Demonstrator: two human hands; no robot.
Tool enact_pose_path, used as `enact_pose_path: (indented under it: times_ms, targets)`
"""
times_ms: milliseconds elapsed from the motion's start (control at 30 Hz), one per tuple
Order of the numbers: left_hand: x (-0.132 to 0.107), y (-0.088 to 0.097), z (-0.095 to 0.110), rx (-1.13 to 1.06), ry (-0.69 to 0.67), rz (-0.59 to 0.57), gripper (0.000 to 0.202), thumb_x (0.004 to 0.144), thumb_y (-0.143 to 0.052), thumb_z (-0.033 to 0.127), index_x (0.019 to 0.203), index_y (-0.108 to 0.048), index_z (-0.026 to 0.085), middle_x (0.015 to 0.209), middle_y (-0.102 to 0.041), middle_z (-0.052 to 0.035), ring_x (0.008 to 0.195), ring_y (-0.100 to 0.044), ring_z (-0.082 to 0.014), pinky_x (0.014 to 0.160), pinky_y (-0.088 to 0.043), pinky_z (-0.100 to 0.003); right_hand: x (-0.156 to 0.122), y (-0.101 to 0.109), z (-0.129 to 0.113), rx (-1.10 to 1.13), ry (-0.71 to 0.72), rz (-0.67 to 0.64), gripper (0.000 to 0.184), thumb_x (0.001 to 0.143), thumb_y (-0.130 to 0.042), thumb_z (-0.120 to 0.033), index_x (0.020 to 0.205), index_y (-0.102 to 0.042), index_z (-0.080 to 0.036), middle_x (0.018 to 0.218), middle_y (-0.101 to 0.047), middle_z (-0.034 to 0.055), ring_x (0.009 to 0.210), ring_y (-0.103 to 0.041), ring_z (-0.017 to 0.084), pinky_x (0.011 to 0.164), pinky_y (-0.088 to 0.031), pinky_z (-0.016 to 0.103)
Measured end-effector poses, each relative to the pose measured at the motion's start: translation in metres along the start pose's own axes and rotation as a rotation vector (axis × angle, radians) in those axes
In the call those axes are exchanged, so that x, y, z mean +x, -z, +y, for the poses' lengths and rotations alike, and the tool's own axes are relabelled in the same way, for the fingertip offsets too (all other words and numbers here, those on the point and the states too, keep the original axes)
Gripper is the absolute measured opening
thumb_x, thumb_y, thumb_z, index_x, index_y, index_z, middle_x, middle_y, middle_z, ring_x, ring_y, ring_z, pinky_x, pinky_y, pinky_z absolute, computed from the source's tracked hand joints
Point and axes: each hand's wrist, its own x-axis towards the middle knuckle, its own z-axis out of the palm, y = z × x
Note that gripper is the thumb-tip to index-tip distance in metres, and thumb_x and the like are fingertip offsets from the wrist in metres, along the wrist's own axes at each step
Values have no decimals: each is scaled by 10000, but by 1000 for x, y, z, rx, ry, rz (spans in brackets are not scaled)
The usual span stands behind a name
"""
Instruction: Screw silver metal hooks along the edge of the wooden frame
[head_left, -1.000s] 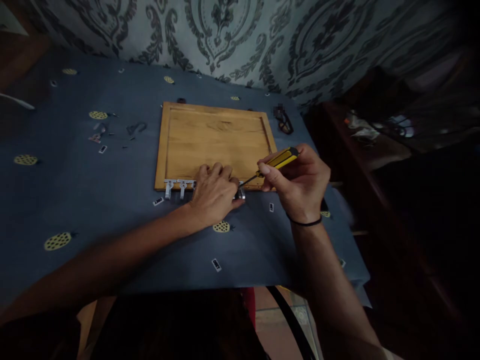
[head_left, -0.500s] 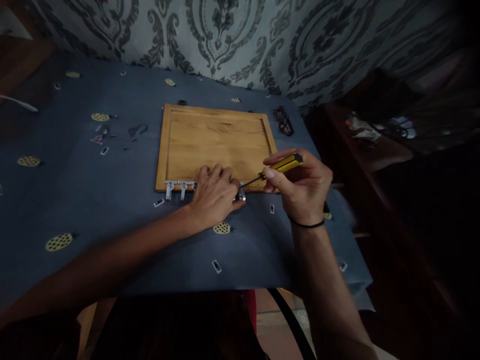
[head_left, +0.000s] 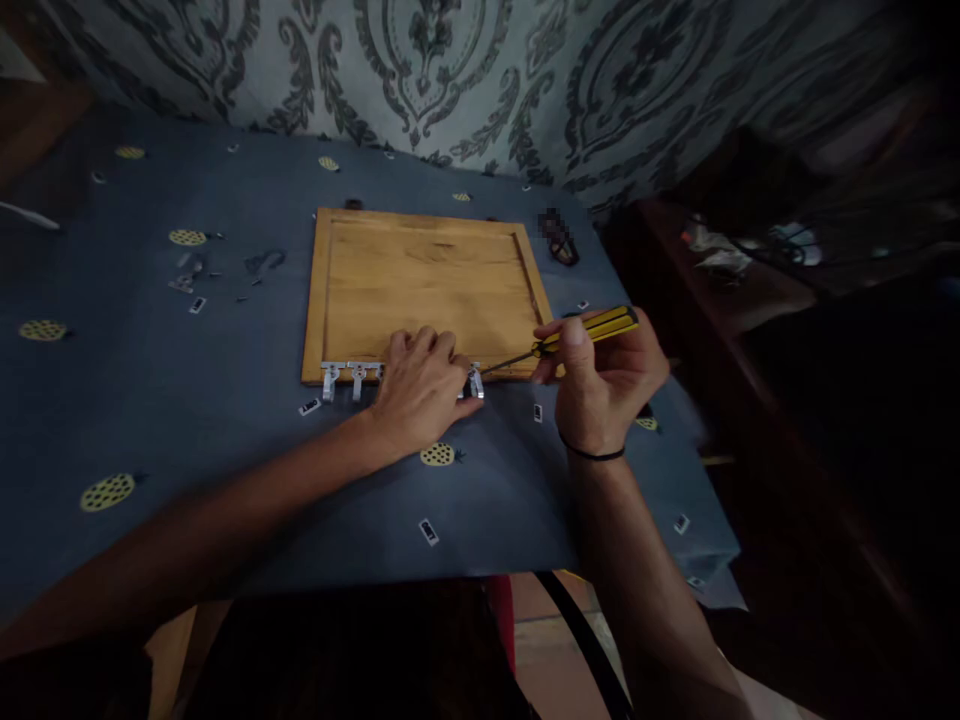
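A framed wooden panel [head_left: 424,285] lies flat on a blue cloth [head_left: 187,420]. Along its near edge runs a metal hook rail [head_left: 341,374]. My left hand [head_left: 420,385] lies on top of that rail, fingers curled down on it, pressing it against the panel. My right hand [head_left: 604,380] is closed on a yellow and black screwdriver [head_left: 592,328]. The thin shaft slants down to the left, and its tip meets the right end of the rail beside my left hand. A dark band circles my right wrist.
Small metal parts and screws [head_left: 196,280] lie scattered at the left of the cloth. A dark object [head_left: 561,245] sits past the panel's far right corner. A patterned wall stands behind. A dark wooden shelf [head_left: 720,270] with clutter is at the right.
My right hand has shifted a little to the right and tilted the screwdriver handle flatter. My left hand stays on the rail. The camera has drifted slightly.
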Motion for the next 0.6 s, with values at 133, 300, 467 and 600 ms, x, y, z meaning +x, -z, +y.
enact_pose_path:
  times_ms: [133, 300, 467, 600]
  targets:
    - [0, 2, 1, 1, 13, -36, 383, 1029, -722, 486, 1207, -790, 153, 1262, -719, -164, 1268, -590, -373, 999, -425, -494, -1, 0, -2, -18, 8, -33, 458, 849, -851, -632, 800, -650, -224, 773, -794, -20, 392, -601, 88, 363, -476, 231]
    - [0, 3, 1, 4, 7, -29, 392, 1022, -728, 491, 1207, -790, 151, 1261, -718, -164, 1252, -594, -376, 996, -428, -497, -2, 0, 0, -36, -9, -46, 446, 859, -846, -624, 818, -649, -226, 776, -797, -20, 389, -603, 89, 360, -464, 227]
    - [0, 0, 1, 11, 7, -14, 397, 1017, -738, 488, 1211, -790, 146, 1247, -720, -164, 1240, -597, -375, 991, -437, -498, -3, 1, 1, -38, 12, -81, 389, 892, -837, -571, 828, -672, -225, 771, -762, -27, 414, -604, 83, 379, -475, 226]
    - [0, -4, 0, 20, -3, 36, 390, 1008, -746, 496, 1175, -796, 147, 1215, -723, -162, 1216, -590, -374, 973, -434, -497, -3, 2, -2, -86, 35, -128, 357, 916, -819, -550, 837, -655, -244, 735, -715, -46, 423, -589, 81, 394, -490, 230]
